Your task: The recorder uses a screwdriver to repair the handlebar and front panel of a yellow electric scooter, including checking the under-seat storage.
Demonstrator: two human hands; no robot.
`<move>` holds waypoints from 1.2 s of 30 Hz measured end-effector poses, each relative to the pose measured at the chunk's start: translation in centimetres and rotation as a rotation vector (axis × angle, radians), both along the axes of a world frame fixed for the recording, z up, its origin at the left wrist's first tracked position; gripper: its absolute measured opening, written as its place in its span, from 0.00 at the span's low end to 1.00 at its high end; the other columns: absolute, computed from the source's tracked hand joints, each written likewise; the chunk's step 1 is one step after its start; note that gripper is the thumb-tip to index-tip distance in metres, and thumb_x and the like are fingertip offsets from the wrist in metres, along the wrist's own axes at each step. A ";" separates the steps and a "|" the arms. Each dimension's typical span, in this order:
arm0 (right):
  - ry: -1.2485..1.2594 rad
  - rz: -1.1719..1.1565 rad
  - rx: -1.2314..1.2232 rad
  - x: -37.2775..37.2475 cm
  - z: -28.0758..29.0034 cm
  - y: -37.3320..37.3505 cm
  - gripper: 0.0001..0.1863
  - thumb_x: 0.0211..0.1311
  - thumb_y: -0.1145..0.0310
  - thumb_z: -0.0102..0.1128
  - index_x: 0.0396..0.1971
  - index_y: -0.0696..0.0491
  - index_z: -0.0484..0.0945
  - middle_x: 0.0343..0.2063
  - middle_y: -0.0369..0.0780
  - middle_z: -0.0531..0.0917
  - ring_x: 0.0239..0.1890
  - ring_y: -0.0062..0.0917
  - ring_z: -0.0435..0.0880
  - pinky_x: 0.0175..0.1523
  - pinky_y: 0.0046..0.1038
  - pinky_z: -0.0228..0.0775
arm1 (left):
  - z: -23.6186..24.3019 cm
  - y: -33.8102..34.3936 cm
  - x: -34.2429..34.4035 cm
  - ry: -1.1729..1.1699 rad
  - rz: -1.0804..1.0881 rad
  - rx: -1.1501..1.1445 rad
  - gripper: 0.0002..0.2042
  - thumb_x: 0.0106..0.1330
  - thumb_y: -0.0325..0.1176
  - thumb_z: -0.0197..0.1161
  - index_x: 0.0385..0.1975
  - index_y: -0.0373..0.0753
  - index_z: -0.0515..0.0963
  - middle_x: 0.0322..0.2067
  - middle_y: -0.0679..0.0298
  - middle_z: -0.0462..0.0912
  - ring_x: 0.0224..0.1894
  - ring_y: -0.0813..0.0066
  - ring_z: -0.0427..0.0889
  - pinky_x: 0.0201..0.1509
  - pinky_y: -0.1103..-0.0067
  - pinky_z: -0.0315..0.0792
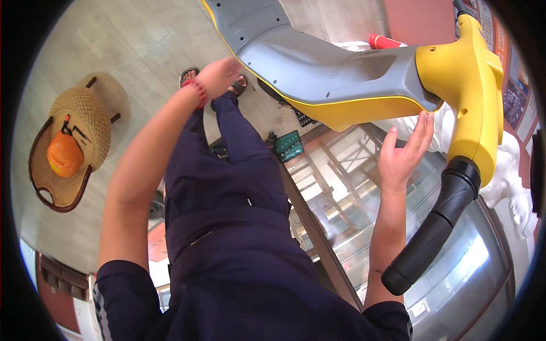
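A large yellow and grey moulded plastic body (341, 71) with screw holes in its grey face reaches from the top middle to the right. At its right end is a yellow handlebar (476, 108) with a black ribbed grip (438, 236). My left hand (220, 77), with a red bracelet (196, 91) on the wrist, is at the body's left edge; its fingers look loosely extended, slightly blurred. Under the yellow edge near the handlebar, my right hand (405, 153) has its fingers stretched and apart, the tips at or just below that edge. Whether either hand presses on the body I cannot tell.
A glass-topped display case (364, 227) stands in front on the right, with a white sculpted figure (509, 176) beyond it. Beside my legs lies a green tool case (289, 146). On the left floor is a woven chair (85, 116) holding an orange round object (64, 154).
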State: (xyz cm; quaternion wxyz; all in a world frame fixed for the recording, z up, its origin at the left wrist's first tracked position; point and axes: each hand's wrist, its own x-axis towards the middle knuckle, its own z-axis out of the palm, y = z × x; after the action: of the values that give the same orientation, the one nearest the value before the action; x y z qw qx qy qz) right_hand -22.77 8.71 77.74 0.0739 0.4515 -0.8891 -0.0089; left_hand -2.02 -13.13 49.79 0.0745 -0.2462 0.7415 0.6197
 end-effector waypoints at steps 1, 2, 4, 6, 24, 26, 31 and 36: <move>-0.080 -0.037 0.007 0.6 -0.2 0.2 0.32 0.49 0.79 0.55 0.58 0.60 0.62 0.60 0.54 0.58 0.62 0.47 0.60 0.62 0.38 0.56 | -1.9 -0.8 3.7 -0.142 -0.074 -0.078 0.12 0.61 0.31 0.55 0.42 0.34 0.73 0.33 0.56 0.80 0.35 0.70 0.80 0.39 0.77 0.73; -0.084 -0.023 -0.005 1.2 -0.4 0.4 0.32 0.49 0.79 0.55 0.58 0.60 0.62 0.60 0.54 0.58 0.62 0.47 0.60 0.62 0.38 0.56 | -3.4 -1.1 7.8 -0.223 -0.062 0.001 0.13 0.60 0.31 0.55 0.42 0.32 0.73 0.33 0.55 0.80 0.33 0.70 0.81 0.38 0.76 0.74; -0.186 -0.124 0.010 2.3 -1.0 1.1 0.30 0.51 0.78 0.54 0.58 0.58 0.63 0.60 0.54 0.59 0.61 0.48 0.60 0.63 0.39 0.55 | -5.7 -2.1 15.4 -0.543 0.017 0.142 0.14 0.60 0.29 0.55 0.43 0.29 0.72 0.32 0.55 0.80 0.31 0.70 0.81 0.36 0.77 0.75; -0.269 -0.137 0.023 3.8 -2.0 2.2 0.28 0.52 0.77 0.54 0.56 0.58 0.65 0.59 0.53 0.61 0.61 0.46 0.61 0.63 0.39 0.55 | -6.5 -2.3 22.6 -0.695 0.220 0.242 0.13 0.61 0.30 0.54 0.43 0.29 0.72 0.32 0.54 0.80 0.31 0.68 0.81 0.34 0.77 0.76; -1.299 -0.879 0.415 15.6 -13.3 14.1 0.22 0.55 0.65 0.57 0.49 0.61 0.73 0.44 0.48 0.79 0.47 0.33 0.79 0.53 0.28 0.68 | 3.2 -2.6 31.3 -0.803 0.376 0.314 0.14 0.62 0.31 0.49 0.45 0.32 0.72 0.33 0.54 0.82 0.29 0.69 0.83 0.34 0.76 0.75; -1.290 -0.802 0.397 16.1 -13.5 13.2 0.22 0.55 0.66 0.57 0.49 0.61 0.73 0.43 0.46 0.80 0.46 0.30 0.79 0.52 0.27 0.68 | 3.8 -3.9 30.5 -0.806 0.372 0.275 0.14 0.62 0.32 0.49 0.45 0.32 0.72 0.34 0.54 0.82 0.29 0.69 0.83 0.34 0.76 0.75; -1.380 -0.761 0.252 16.7 -14.3 11.9 0.21 0.56 0.66 0.56 0.49 0.60 0.73 0.42 0.45 0.81 0.45 0.29 0.79 0.51 0.26 0.68 | 5.9 -6.2 29.4 -0.785 0.395 0.182 0.15 0.63 0.32 0.49 0.46 0.31 0.72 0.34 0.54 0.82 0.29 0.70 0.82 0.34 0.76 0.75; -1.424 -0.921 0.291 16.3 -16.0 12.0 0.22 0.58 0.66 0.54 0.52 0.59 0.71 0.36 0.37 0.80 0.34 0.20 0.78 0.38 0.22 0.68 | 8.7 -6.5 28.8 -0.832 0.410 0.190 0.15 0.60 0.33 0.52 0.44 0.33 0.74 0.33 0.53 0.82 0.27 0.71 0.82 0.33 0.76 0.75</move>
State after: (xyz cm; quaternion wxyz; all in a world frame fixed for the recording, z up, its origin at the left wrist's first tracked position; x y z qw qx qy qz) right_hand -6.51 20.73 61.71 -0.5711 -0.0514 -0.8083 0.1334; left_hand 26.82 -19.66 58.47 0.2637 -0.6069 0.5247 0.5356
